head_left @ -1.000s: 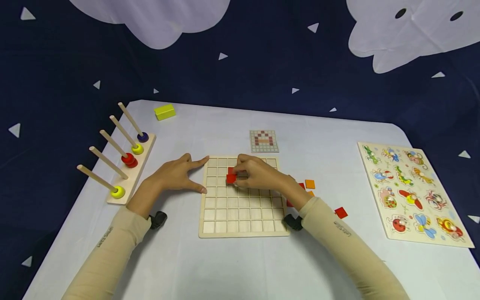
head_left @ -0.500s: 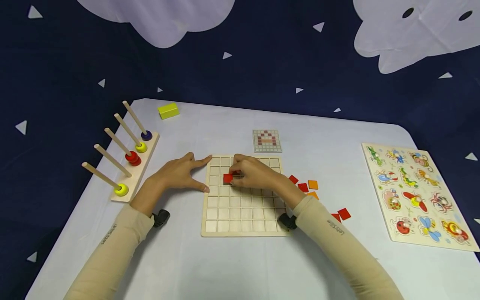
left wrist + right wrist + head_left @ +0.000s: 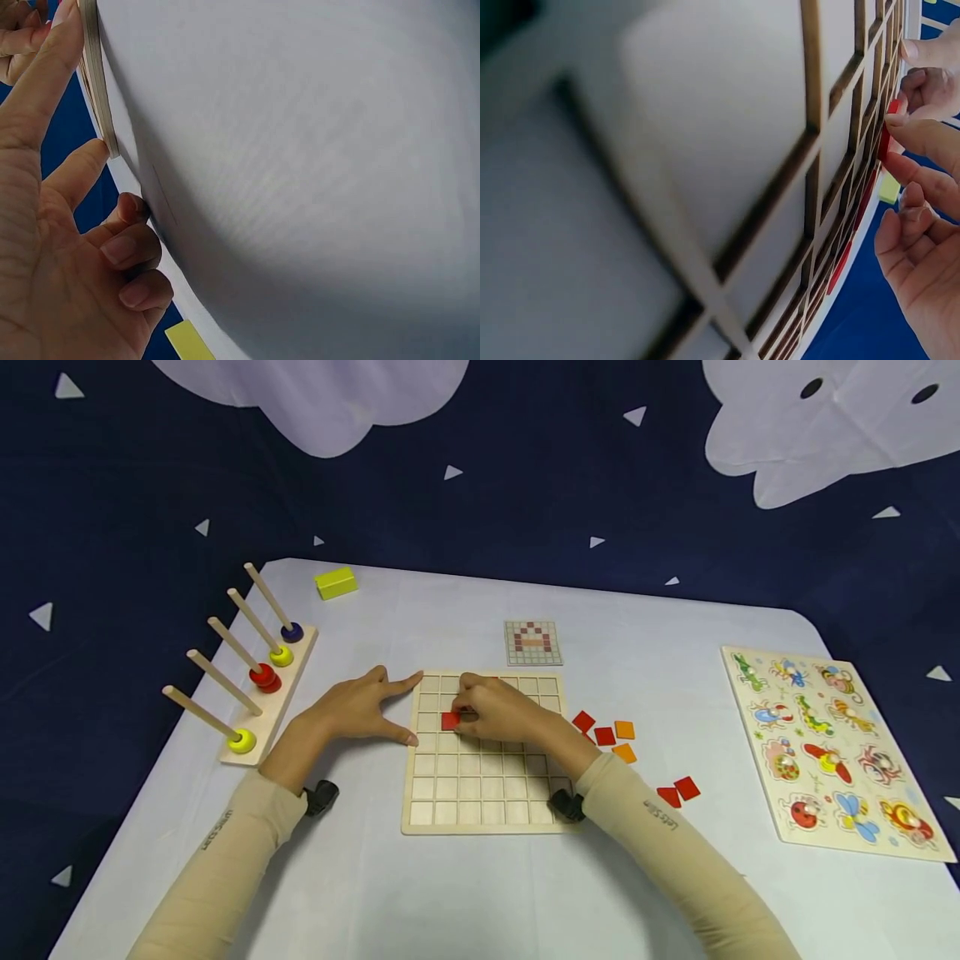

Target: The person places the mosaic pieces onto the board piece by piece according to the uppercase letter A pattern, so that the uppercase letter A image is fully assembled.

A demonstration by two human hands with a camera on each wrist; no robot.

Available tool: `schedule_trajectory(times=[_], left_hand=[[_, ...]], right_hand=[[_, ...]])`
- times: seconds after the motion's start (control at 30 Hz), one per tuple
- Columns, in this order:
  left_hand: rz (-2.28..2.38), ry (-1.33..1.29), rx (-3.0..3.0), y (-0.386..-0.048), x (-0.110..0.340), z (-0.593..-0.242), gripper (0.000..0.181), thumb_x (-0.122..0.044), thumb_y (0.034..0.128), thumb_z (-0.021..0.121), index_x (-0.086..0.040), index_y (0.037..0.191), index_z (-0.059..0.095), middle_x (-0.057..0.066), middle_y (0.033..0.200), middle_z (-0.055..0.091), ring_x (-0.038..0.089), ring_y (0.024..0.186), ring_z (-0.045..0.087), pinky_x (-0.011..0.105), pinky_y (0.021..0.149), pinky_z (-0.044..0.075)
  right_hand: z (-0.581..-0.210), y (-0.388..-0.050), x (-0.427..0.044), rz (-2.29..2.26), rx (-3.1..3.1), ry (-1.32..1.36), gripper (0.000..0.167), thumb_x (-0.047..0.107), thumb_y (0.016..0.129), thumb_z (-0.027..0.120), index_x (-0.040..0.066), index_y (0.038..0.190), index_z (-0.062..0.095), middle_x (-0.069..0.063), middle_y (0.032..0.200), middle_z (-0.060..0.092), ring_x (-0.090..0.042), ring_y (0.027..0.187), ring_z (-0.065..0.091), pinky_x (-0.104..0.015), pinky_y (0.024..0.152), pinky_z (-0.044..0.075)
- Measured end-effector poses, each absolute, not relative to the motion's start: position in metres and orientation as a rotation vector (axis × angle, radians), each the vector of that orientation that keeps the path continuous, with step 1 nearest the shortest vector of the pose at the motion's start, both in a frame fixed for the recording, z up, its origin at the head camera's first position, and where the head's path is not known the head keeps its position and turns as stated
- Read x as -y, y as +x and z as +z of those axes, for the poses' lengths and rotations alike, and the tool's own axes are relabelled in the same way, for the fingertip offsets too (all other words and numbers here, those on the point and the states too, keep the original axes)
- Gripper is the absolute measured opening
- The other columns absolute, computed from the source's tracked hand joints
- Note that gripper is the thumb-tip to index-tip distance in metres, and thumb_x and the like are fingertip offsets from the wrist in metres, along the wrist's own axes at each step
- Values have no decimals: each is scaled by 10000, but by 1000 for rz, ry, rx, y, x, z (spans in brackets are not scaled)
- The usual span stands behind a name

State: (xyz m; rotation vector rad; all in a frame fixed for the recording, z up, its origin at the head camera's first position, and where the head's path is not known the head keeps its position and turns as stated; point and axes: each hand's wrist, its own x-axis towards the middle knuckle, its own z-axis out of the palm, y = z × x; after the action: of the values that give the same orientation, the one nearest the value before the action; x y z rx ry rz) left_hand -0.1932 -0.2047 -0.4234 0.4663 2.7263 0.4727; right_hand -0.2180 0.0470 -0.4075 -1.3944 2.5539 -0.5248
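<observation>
The right grip (image 3: 495, 710) pinched a red tile (image 3: 448, 721)
The left grip (image 3: 358, 707), spread wide, touched the grid board (image 3: 469, 787); squaring the tile before pressing seemed best.

Red tile (image 3: 450, 722) at R hand (image 3: 497, 710); board (image 3: 469, 788) under it pale wood w/ square grid pattern. Loose red tiles (image 3: 604, 737) + orange tiles (image 3: 625, 729) to R of R hand. Card (image 3: 533, 643) beyond R hand: pale grid, dk red + prob. orange squares, tiny in view.
</observation>
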Motion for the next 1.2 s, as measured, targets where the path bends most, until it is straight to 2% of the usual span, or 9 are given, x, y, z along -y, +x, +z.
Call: schedule_trajectory(times=[0.33, 0.7, 1.0, 1.2], left_hand=[[485, 475, -2727, -194, 204, -421, 1068, -697, 662, 788, -282, 1542, 348, 98, 1017, 498, 194, 708, 455, 312, 627, 387], [492, 488, -2729, -195, 202, -421, 1061, -691, 663, 791, -284, 1540, 353, 100, 1014, 503, 192, 706, 452, 313, 624, 385], [482, 466, -2722, -193, 202, -422, 1062, -692, 663, 790, -288, 1541, 350, 96, 1013, 499, 196, 711, 455, 318, 632, 390], [478, 452, -2723, -193, 203, -422, 1068, -696, 658, 792, -283, 1541, 355, 103, 1025, 504, 202, 724, 463, 317, 633, 388]], right_hand=[[-406, -215, -43, -499, -2593, -1306, 200, 200, 879, 766, 32, 988, 772, -47, 945, 600, -105, 775, 547, -250, 737, 493], [-403, -212, -40, -450, -2615, -1207, 191, 213, 870, 780, 44, 957, 767, -65, 978, 592, -126, 788, 554, -276, 752, 498], [-399, -210, -43, -460, -2618, -1202, 248, 226, 886, 762, 41, 1049, 744, -66, 1017, 601, -140, 839, 576, -293, 792, 506], [-390, -210, -68, -564, -2626, -1165, 277, 208, 885, 763, 23, 1089, 736, -80, 997, 599, -158, 824, 567, -288, 754, 498]])
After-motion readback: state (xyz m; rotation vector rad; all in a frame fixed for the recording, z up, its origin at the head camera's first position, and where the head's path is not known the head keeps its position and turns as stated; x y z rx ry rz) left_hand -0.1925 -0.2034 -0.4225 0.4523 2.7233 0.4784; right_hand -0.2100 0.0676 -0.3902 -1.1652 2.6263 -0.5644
